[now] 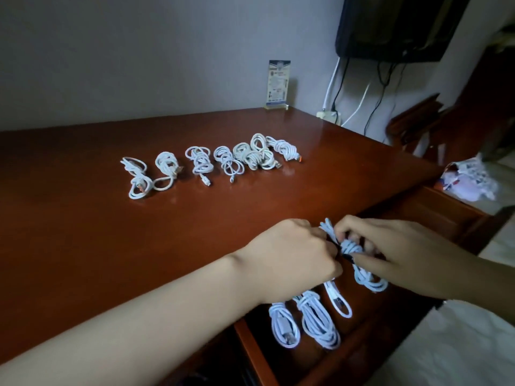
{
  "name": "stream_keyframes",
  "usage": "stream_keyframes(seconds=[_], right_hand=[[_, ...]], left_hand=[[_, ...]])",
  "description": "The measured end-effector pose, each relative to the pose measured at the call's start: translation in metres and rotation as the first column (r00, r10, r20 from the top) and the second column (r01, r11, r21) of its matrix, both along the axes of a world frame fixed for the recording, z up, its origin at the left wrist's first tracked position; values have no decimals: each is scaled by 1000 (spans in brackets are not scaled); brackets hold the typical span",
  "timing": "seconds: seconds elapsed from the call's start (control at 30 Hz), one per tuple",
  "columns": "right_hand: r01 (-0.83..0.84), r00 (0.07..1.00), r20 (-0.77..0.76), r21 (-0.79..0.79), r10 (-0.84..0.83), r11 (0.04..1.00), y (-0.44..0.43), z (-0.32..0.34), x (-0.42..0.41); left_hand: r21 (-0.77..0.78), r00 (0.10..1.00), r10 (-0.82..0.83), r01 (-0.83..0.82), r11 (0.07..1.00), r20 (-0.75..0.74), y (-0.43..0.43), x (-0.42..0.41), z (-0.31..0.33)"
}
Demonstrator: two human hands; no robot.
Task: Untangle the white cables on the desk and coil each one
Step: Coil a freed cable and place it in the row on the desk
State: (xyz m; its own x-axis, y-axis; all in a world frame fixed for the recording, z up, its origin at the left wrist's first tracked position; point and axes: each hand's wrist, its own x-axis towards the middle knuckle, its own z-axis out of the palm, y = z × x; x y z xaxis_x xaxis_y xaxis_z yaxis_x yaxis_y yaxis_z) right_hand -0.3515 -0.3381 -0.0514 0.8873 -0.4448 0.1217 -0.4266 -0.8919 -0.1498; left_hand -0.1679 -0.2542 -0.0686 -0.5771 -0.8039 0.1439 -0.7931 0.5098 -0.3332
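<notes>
While the left hand (295,254) and right hand (395,252) both pinch a bundled white cable (349,246) at the near edge of the glossy red-brown wooden desk (111,232), 3 coiled white cables (320,321) lie just below, and a row of loose white cable bundles (223,160) sits farther back.

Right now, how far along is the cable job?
Done: about three neat coils at the near edge. In hand: left hand and right hand grip one cable bundle. Left: roughly seven messy bundles in the far row.
</notes>
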Motion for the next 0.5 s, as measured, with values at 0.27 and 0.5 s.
stream_keyframes(seconds=[0.27, 0.5], right_hand=[[56, 974, -216, -70, -70, 996, -14, -22, 0], [40, 935, -353, -2, -38, 999, -19, -41, 17]], left_hand=[[167, 982, 9, -41, 985, 189, -18, -28, -19], [190, 993, 68, -85, 978, 96, -8, -20, -22]])
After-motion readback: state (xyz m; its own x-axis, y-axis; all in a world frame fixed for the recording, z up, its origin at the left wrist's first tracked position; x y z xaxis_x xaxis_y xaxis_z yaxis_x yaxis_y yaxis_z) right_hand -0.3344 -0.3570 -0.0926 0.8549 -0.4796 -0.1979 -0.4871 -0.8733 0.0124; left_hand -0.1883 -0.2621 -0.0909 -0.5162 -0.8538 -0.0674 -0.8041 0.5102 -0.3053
